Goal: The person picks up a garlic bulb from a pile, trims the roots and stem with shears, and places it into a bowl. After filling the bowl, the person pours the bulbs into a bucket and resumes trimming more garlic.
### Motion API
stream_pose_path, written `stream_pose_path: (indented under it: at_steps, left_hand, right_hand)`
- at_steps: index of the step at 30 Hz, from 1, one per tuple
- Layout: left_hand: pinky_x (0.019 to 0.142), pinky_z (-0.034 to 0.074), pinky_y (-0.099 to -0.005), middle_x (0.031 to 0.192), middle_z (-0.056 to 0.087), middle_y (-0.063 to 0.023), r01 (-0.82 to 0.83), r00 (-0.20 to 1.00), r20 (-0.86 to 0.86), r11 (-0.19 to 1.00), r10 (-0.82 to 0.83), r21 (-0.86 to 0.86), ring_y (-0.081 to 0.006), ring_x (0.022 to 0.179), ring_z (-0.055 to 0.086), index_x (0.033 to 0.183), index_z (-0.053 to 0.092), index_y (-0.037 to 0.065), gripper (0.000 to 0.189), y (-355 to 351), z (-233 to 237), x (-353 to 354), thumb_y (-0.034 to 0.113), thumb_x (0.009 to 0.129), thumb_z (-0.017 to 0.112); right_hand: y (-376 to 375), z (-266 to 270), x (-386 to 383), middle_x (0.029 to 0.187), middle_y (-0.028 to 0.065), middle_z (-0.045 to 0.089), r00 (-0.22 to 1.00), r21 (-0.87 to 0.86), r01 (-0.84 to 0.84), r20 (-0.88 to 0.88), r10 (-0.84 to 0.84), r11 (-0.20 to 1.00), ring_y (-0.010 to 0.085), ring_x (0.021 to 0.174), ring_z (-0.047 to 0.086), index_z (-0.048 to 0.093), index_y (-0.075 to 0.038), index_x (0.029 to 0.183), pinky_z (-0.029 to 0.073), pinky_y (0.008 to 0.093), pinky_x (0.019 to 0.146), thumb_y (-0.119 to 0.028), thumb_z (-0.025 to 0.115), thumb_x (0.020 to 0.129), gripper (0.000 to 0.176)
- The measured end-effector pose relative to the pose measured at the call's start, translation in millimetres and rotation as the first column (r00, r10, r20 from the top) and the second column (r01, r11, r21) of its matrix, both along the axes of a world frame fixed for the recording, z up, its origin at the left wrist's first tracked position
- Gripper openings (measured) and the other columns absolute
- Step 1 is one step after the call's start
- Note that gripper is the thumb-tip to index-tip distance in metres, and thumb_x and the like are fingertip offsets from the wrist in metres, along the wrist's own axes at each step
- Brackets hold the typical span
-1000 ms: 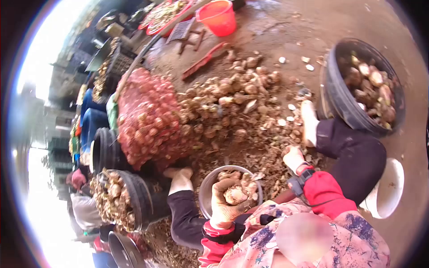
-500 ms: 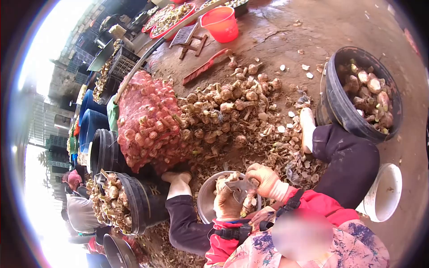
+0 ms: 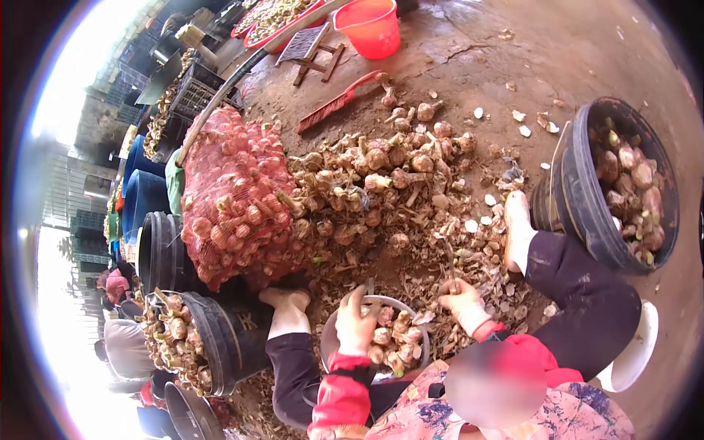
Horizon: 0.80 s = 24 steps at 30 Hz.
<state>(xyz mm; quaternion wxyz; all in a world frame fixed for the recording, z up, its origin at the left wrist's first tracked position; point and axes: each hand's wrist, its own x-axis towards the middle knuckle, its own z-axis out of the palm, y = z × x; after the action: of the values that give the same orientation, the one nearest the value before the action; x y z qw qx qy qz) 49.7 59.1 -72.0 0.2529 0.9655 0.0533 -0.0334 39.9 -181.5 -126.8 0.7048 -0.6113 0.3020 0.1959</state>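
Observation:
My left hand [image 3: 355, 323] is above the left rim of a pale bowl [image 3: 331, 339], fingers curled, with a small greyish piece at the fingertips that I cannot make out. Garlic bulbs [image 3: 396, 341] lie in the bowl. Right of the bowl, over loose peelings [image 3: 433, 323], my right hand [image 3: 463, 299] pinches something thin and upright, too blurred to name. Ahead of both hands spreads a heap of garlic with stalks [image 3: 374, 165].
A red net sack of garlic [image 3: 238, 202] stands left of the heap. Black buckets of garlic stand at left [image 3: 224, 341] and right [image 3: 568, 198]. A white bucket [image 3: 636, 348], red brush [image 3: 341, 101], small stool [image 3: 312, 55] and red bucket [image 3: 369, 29] surround me. Two people [image 3: 130, 345] sit far left.
My hands have moved apart, the left onto the bowl's left side, the right away to the right. The garlic and metal tool between them no longer show there. The view has shifted slightly.

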Motion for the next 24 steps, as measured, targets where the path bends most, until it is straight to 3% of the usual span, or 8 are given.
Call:
stream_pose_path:
  at_steps: [3, 7, 10, 12, 14, 17, 20, 24]
  left_hand:
    - [0.093, 0.047, -0.0404, 0.123, 0.057, -0.0174, 0.085, 0.995, -0.035, 0.984, -0.092, -0.158, -0.0363, 0.114, 0.055, 0.126, 0.055, 0.015, 0.054, -28, -59, 77, 0.015, 0.074, 0.070]
    - [0.100, 0.042, -0.0428, 0.141, 0.041, -0.0174, 0.308, 0.881, -0.418, 0.940, -0.223, 0.147, -0.0379, 0.121, 0.048, 0.121, 0.057, 0.031, 0.060, -61, -137, 144, 0.003, 0.070, 0.069]
    - [0.091, 0.050, -0.0413, 0.131, 0.052, -0.0161, 0.283, 0.875, -0.463, 0.925, -0.140, 0.254, -0.0337, 0.109, 0.058, 0.122, 0.057, 0.023, 0.059, -73, -157, 156, 0.000, 0.069, 0.069]
    - [0.077, 0.056, -0.0364, 0.113, 0.062, -0.0130, -0.103, 0.886, -0.436, 0.848, -0.160, -0.519, -0.0269, 0.091, 0.066, 0.121, 0.057, 0.013, 0.054, -65, -169, 138, -0.002, 0.071, 0.069]
    - [0.069, 0.055, -0.0315, 0.106, 0.064, -0.0131, -0.529, 0.747, -0.643, 0.437, -0.168, -0.728, -0.0223, 0.081, 0.066, 0.134, 0.044, 0.007, 0.065, -78, -88, 115, 0.001, 0.076, 0.070]
    - [0.074, 0.050, -0.0301, 0.114, 0.061, -0.0110, -0.653, 0.709, -0.682, 0.199, -0.181, -0.731, -0.0197, 0.088, 0.063, 0.140, 0.036, 0.005, 0.067, -85, -32, 67, 0.013, 0.082, 0.070]
    - [0.080, 0.050, -0.0308, 0.117, 0.059, -0.0093, -0.569, 0.758, -0.597, 0.182, -0.265, -0.802, -0.0187, 0.098, 0.061, 0.140, 0.037, 0.005, 0.070, -80, 2, 33, 0.009, 0.079, 0.072]
    - [0.090, 0.049, -0.0311, 0.117, 0.059, -0.0071, -0.299, 0.898, -0.375, 0.306, -0.231, -0.904, -0.0178, 0.106, 0.058, 0.139, 0.038, 0.002, 0.080, -76, 33, 19, 0.002, 0.069, 0.077]
  right_hand:
    - [4, -18, -2, 0.078, -0.0037, 0.059, 0.998, 0.176, 0.038, 0.038, -0.046, 0.984, 0.0073, 0.069, 0.053, 0.064, -0.004, 0.091, 0.046, 0.0228, 0.064, 0.007, 0.068, 0.073, 0.022]
    - [0, 0, 7, 0.077, -0.0051, 0.055, 0.999, 0.173, 0.028, 0.038, -0.035, 0.984, 0.0057, 0.068, 0.048, 0.064, -0.004, 0.093, 0.042, 0.0217, 0.061, 0.006, 0.068, 0.076, 0.020]
    - [-3, -12, 7, 0.079, -0.0071, 0.051, 0.999, 0.058, -0.028, 0.019, 0.027, 0.998, 0.0035, 0.065, 0.043, 0.065, -0.005, 0.101, 0.046, 0.0204, 0.062, 0.006, 0.070, 0.075, 0.029]
    - [3, -15, 11, 0.080, -0.0076, 0.049, 0.994, 0.084, 0.082, 0.064, -0.087, 0.993, 0.0033, 0.065, 0.043, 0.065, -0.005, 0.105, 0.047, 0.0198, 0.065, 0.007, 0.071, 0.074, 0.033]
    - [7, -18, 14, 0.081, -0.0091, 0.042, 0.962, 0.196, 0.237, 0.093, -0.258, 0.952, 0.0031, 0.067, 0.042, 0.062, -0.005, 0.117, 0.050, 0.0188, 0.073, 0.010, 0.072, 0.073, 0.048]
    - [5, -9, 19, 0.095, -0.0058, 0.056, 0.926, -0.009, 0.092, 0.368, -0.083, 0.996, 0.0066, 0.077, 0.051, 0.056, -0.001, 0.124, 0.050, 0.0224, 0.081, 0.002, 0.071, 0.081, 0.046]
    - [-6, 32, 25, 0.107, 0.0007, 0.063, 0.947, 0.473, 0.100, 0.224, -0.229, 0.876, 0.0102, 0.090, 0.059, 0.056, 0.000, 0.123, 0.049, 0.0247, 0.085, -0.006, 0.071, 0.085, 0.042]
    - [-15, 43, 19, 0.105, 0.0043, 0.066, 0.977, 0.670, -0.087, 0.202, -0.068, 0.737, 0.0142, 0.095, 0.062, 0.058, -0.001, 0.120, 0.049, 0.0285, 0.087, -0.015, 0.068, 0.088, 0.036]
